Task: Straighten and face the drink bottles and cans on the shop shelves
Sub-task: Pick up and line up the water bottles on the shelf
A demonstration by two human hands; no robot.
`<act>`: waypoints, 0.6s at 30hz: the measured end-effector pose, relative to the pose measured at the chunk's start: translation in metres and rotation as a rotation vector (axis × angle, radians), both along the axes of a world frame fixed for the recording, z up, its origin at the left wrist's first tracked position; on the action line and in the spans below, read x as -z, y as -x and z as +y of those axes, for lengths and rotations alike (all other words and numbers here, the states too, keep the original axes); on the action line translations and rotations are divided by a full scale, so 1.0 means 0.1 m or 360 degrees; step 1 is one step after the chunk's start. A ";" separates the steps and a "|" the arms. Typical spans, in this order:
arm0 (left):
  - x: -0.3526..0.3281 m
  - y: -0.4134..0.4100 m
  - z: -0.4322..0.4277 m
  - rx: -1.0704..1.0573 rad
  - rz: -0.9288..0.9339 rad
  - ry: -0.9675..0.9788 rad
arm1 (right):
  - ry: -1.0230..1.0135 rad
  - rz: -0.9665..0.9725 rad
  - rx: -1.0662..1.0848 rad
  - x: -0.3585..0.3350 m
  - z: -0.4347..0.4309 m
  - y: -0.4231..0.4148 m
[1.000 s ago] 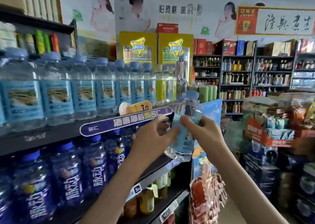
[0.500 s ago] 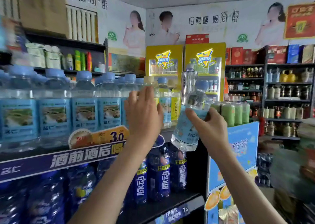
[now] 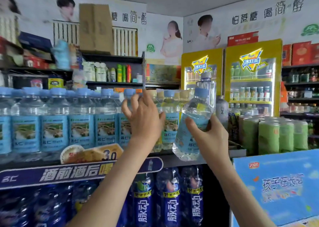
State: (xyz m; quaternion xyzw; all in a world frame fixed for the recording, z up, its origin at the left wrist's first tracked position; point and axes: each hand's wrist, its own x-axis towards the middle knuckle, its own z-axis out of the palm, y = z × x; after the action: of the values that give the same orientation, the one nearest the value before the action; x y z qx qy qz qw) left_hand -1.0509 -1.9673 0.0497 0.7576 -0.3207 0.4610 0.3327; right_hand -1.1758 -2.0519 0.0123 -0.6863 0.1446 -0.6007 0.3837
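A row of clear water bottles with blue caps and blue labels stands on the upper shelf. My right hand grips one such water bottle tilted, in front of the shelf's right end. My left hand reaches among the standing bottles near the row's right end, fingers loosely spread, touching a bottle there; what lies behind the palm is hidden. Dark blue drink bottles fill the shelf below.
Green cans stand to the right on a blue display box. Two yellow drink fridges are behind. A taller clear bottle stands at the shelf's right end. A price tag hangs on the shelf front.
Both hands rose from the lower shelf edge to the upper row. The right hand lifted the bottle up and right; the left hand let go of it and reached into the row.
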 end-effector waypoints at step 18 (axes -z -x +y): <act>0.27 0.14 0.37 0.0724 0.0138 0.0519 | 0.0013 -0.0009 -0.0208 0.03 -0.08 -0.17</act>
State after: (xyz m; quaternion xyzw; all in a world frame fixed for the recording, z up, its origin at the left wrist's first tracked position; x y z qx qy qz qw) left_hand -1.0652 -1.9307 0.0226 0.6217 -0.3895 0.3872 0.5584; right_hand -1.1585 -2.0599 0.0096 -0.6941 0.0961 -0.5769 0.4197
